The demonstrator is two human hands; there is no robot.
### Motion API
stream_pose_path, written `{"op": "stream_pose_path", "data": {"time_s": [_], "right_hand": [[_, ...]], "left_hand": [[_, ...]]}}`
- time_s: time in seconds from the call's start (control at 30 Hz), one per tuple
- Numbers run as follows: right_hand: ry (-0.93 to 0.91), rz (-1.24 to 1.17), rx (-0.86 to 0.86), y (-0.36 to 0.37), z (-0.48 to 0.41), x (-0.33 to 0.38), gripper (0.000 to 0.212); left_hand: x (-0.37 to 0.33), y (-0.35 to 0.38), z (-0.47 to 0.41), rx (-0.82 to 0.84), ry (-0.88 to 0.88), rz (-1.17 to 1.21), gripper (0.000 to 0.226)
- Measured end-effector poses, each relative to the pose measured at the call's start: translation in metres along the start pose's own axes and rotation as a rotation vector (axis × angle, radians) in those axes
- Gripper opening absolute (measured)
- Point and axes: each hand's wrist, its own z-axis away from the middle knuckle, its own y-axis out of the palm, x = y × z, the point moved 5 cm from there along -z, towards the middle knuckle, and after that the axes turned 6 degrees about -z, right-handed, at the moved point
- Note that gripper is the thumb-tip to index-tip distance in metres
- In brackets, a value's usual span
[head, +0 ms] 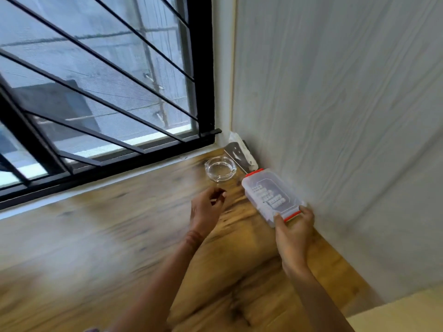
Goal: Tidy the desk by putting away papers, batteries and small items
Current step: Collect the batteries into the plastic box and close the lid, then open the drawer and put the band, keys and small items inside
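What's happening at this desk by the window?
A person is tidying a wooden desk. Their right hand grips the near end of a clear plastic box with orange latches, which lies along the wall. Their left hand hovers above the desk beside it, fingers loosely curled, with nothing visible in it. A glass ashtray sits just beyond, near the corner.

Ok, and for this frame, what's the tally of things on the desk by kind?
Clear plastic box with orange latches: 1, gripped by the right hand
Glass ashtray: 1
Metal-and-white item in the corner, too blurred to name: 1
Total: 3
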Motion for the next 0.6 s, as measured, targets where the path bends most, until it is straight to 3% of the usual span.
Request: {"op": "stream_pose_path", "data": {"time_s": [0.37, 0.6], "right_hand": [[-0.226, 0.045, 0.228, 0.044, 0.148, 0.052, 0.052], [-0.23, -0.015, 0.49, 0.068, 0.302, 0.062, 0.037]], "left_hand": [[0.045, -0.151, 0.146, -0.118, 0.028, -0.129, 0.016], [0.099, -0.283, 0.282, -0.308, -0.12, -0.222, 0.013]]}}
